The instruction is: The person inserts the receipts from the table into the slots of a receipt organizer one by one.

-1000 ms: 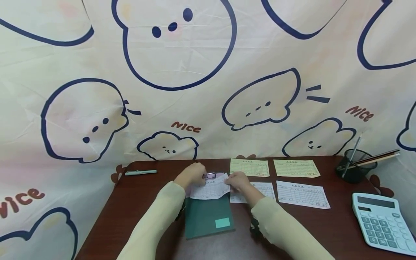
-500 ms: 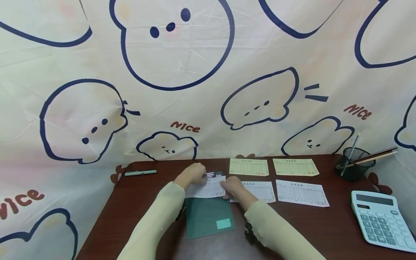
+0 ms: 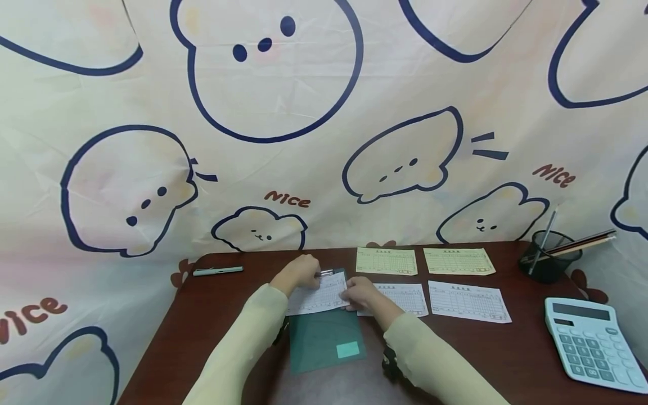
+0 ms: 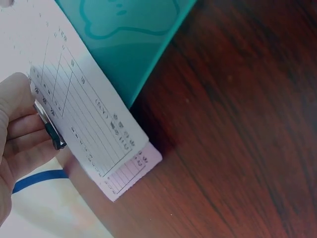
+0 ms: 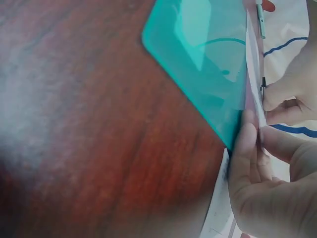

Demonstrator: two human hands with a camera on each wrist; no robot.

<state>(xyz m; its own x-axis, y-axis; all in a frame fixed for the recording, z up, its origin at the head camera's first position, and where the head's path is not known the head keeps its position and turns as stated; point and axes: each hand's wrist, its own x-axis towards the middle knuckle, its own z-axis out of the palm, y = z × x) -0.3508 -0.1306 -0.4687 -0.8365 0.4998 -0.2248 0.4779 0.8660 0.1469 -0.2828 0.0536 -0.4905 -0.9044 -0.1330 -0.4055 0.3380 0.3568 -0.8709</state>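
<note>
A white printed form lies over a pink form, both above a green folder. At the forms' upper edge, my left hand pinches a small dark and metal clip. Its thumb lies against the white sheet in the left wrist view. My right hand pinches the right edge of the sheets between thumb and fingers; the right wrist view shows the paper edge-on there. Whether the clip grips the sheets cannot be told.
Beside the right hand lie two white forms, one partly covered, one whole. Behind them are two yellow forms. A pen, calculator and pen cup stand around the wooden table's edges.
My right hand has moved slightly left and down, and the white form has straightened and shifted left over the folder. The left hand stays almost in place.
</note>
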